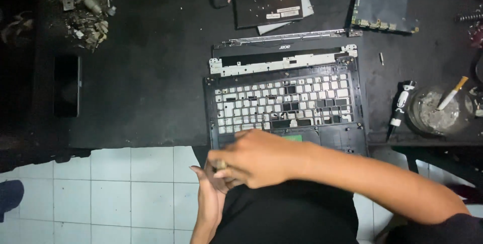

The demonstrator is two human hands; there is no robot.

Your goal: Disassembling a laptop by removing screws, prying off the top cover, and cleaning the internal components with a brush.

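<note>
Nearest to the camera, the person's two hands meet over their lap, just off the front edge of a dark worktable [151, 73]. Their left hand [209, 198] rises from below with the palm turned up and the fingers loosely spread. Their right hand [254, 158] reaches across from the right, fingers curled together, and presses down into the left palm. A small pale object [220, 164] shows where the two hands meet; it is too blurred to tell what it is, or whether the right hand is pinching it. Below them lie dark clothing and a pale tiled floor [131, 183].

Just beyond the hands, touching the table's front edge, lies an upturned laptop palm-rest frame [284, 100], its underside facing up. It shows a grid of pale key backings with several dark gaps, and a silver metal strip [282, 63] along its far side. The right hand overlaps its near edge.

To the right of the frame, a black and white screwdriver [400, 108] lies beside a round clear dish [437, 110] holding pale scraps and a stick-like tool.

To the left, well apart, a dark phone [67, 85] lies flat.

Farther back sit a flat black component with white labels [269, 0], a circuit board [385, 0] at the right, and a heap of small metal parts [85, 12] at the far left corner.
</note>
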